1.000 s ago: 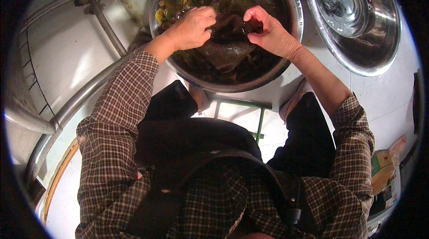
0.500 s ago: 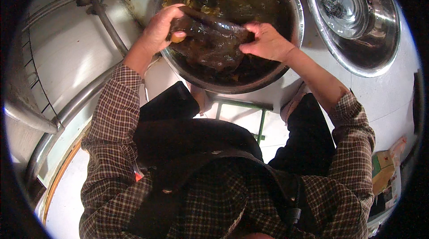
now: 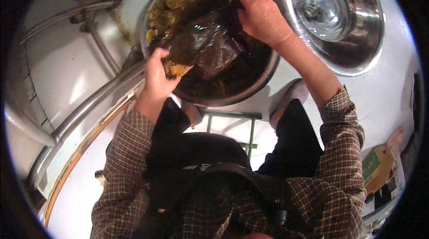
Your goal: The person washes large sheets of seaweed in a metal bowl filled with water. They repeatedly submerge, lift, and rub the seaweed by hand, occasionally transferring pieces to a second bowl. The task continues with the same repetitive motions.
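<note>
A wide, round metal basin (image 3: 243, 93) in front of me holds dark liquid and yellow-green leafy pieces (image 3: 172, 4). Across it stretches a glossy, dark brown sheet of what looks like kelp (image 3: 216, 44), wet and partly folded. My left hand (image 3: 157, 80) pinches the sheet's near-left edge between thumb and fingers, and a small yellowish piece (image 3: 179, 70) shows by those fingers. At the far right side of the basin, my right hand (image 3: 264, 15) is bent over the sheet's other end, fingertips closed on it and partly hidden.
To the right stands a second shiny metal basin (image 3: 368, 38) with clear water and a dark scouring pad (image 3: 314, 13) in it. Metal tubing (image 3: 85, 109) runs along the left. A green metal frame (image 3: 234, 114) is between my feet, and a cardboard box (image 3: 377, 165) sits at lower right.
My left hand has moved down and toward me, while my right hand has gone farther away, turning the kelp sheet aslant. The whole view has shifted slightly.
</note>
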`<state>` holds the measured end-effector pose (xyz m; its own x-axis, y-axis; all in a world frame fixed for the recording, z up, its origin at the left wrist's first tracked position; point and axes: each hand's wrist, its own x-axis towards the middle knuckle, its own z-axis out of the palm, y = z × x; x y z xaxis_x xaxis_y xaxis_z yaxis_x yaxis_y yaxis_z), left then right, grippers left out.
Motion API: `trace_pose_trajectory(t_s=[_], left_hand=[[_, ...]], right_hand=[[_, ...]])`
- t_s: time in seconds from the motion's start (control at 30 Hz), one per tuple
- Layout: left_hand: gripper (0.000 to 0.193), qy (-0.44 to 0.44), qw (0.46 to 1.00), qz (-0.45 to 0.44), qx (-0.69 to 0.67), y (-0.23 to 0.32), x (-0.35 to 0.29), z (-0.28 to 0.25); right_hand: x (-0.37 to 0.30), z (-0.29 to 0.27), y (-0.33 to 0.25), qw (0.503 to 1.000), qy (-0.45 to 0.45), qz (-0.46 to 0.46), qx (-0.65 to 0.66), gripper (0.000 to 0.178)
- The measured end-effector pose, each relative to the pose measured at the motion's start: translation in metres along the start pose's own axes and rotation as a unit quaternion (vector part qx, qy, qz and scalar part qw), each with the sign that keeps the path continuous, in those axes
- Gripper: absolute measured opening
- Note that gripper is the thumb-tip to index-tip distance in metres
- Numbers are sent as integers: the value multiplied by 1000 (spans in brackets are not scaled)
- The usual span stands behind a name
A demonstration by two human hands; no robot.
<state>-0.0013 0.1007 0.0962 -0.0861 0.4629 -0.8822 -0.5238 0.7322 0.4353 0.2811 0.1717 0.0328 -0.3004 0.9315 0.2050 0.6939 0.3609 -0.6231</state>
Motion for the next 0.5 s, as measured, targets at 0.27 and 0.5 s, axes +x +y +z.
trace_pose_trajectory(t_s=[0.27, 0.5], left_hand=[[34, 34, 999, -38, -17, -73, 25, -35], [36, 91, 933, 100, 333, -80, 38, -46]], right_hand=[[-43, -60, 125, 946, 24, 164, -277, 32], [-114, -12, 248, 893, -214, 201, -341, 62]])
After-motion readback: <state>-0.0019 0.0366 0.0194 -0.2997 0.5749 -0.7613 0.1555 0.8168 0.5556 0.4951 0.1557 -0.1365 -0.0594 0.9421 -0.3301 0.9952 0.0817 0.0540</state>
